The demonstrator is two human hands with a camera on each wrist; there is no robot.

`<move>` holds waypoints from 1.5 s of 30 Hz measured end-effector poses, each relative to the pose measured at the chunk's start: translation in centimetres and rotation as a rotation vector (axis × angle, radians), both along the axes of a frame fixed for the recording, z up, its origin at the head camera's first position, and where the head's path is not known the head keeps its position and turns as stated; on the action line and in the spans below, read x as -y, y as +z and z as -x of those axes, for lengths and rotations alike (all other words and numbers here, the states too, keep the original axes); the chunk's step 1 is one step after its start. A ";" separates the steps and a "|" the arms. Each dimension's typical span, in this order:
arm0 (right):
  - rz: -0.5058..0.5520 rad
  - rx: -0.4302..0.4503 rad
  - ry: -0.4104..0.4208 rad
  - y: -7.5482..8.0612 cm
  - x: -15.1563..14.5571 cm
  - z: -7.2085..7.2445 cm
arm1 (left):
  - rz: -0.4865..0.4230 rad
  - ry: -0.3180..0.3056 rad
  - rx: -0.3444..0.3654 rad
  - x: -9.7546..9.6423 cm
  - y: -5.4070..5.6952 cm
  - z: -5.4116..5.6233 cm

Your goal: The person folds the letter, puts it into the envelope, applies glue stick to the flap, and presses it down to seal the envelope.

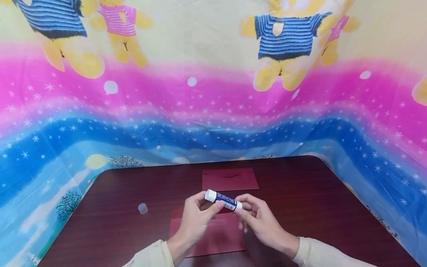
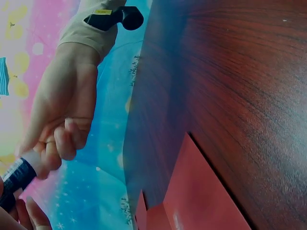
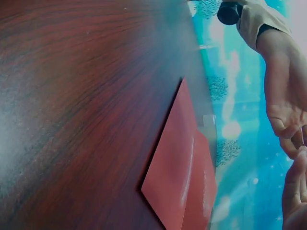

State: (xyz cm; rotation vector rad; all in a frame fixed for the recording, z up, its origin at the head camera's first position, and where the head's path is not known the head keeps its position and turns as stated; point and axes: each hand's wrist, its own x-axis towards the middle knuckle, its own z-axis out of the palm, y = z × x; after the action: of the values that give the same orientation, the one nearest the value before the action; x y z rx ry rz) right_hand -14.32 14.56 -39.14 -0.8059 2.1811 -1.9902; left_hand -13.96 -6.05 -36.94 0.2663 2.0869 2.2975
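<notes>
"Is the head view bright?"
"Yes, fairly evenly lit. The printed curtain (image 1: 213, 89) looks vivid, though stretched toward the sides, and the fine lettering on the glue stick (image 1: 226, 199) is too soft to read."
"And the wrist views?"
"Dimmer. Pale glare whitens the wooden tabletop (image 2: 283, 110) at the left wrist picture's right edge, and at the right wrist picture's left. There the red envelope (image 3: 168, 158) shows shiny streaks and a thin dark shadow."

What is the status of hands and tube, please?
Left hand grips labelled tube; right hand pinches one end. Tube tilted, above table. Clear cap at left, not in the way.
</notes>
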 end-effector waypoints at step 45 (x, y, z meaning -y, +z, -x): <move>0.052 0.289 0.012 0.2 0.3 0.0 | 0.045 -0.040 0.044 -0.3 -1.6 -0.3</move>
State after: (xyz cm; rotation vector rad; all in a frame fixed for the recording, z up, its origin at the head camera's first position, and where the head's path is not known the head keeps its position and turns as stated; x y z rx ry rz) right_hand -14.36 14.24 -38.99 -0.4966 1.9655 -2.0197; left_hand -13.66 -5.80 -38.53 0.2511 2.0897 2.2110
